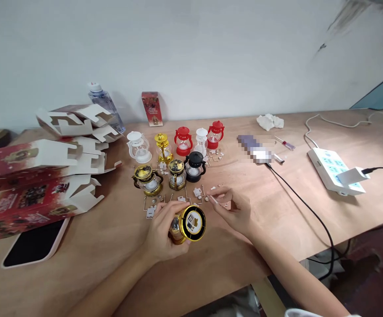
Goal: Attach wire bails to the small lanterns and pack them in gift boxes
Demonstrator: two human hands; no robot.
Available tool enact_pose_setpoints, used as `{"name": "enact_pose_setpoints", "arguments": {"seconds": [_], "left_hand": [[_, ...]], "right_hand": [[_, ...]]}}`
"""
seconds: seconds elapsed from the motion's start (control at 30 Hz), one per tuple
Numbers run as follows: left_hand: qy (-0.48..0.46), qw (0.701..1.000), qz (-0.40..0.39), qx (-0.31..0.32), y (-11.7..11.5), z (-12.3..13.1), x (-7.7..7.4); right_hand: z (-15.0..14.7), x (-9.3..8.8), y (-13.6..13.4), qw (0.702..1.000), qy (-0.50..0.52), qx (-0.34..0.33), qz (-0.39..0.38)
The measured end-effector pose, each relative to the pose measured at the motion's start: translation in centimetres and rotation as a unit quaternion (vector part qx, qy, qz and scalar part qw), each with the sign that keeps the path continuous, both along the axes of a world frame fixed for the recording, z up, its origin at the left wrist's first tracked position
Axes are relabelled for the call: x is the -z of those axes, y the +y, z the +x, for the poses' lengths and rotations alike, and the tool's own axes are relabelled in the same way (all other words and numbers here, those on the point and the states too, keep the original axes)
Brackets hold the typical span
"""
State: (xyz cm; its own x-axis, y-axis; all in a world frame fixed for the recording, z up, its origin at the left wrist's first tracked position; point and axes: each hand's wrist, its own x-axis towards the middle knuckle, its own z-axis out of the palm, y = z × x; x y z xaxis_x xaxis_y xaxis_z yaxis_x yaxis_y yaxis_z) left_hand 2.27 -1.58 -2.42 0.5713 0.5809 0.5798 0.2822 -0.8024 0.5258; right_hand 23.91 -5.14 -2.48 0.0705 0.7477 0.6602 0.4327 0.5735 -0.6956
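At the far left of the worktop we see a heap of red-and-white cartons with their flaps open. A dark phone in a pale case lies just in front of them, and a clear water bottle stands behind, near the wall. Further right a small red box stands upright, and before it the toy lanterns sit in two loose rows: white, gold and red at the back, gold and black nearer us. Tiny loose parts are scattered between them and our hands.

Our left hand is wrapped around the gold lantern, which it holds just above the worktop's near middle. The lantern lies on its side, its long axis running roughly left to right. Its top is buried in our palm, and its round base is turned to the right and a little toward us. That base is a black disc with a shiny gold rim and a pale compartment at its centre.

Just right of the base, near but not touching, our right hand pinches a small white piece between thumb and fingertips, and its free end points left at the base. We cannot tell what the piece is.

Beyond that hand a crumpled tissue and a screwdriver lie well apart, then a white power strip, with a black cable trailing off the near edge.
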Motion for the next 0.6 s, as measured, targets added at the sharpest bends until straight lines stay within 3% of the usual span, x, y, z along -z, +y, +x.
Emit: {"name": "enact_pose_setpoints", "arguments": {"seconds": [0.07,0.17,0.3,0.6], "left_hand": [[0.003,1.0,0.004,0.004,0.0,0.0,0.0],[0.006,1.0,0.012,0.013,0.1,0.0,0.1],[0.011,1.0,0.019,0.014,0.2,0.1,0.1],[0.019,1.0,0.019,0.007,0.1,0.0,0.2]], "right_hand": [[-0.6,-0.4,-0.6,0.999,0.011,-0.03,0.034],[-1.1,-1.4,-1.3,0.993,-0.049,-0.066,0.09],[-1.6,-2.5,-1.9,0.986,-0.109,-0.073,0.103],[-1.7,-1.8,-2.3,0.987,-0.093,-0.092,0.098]]}}
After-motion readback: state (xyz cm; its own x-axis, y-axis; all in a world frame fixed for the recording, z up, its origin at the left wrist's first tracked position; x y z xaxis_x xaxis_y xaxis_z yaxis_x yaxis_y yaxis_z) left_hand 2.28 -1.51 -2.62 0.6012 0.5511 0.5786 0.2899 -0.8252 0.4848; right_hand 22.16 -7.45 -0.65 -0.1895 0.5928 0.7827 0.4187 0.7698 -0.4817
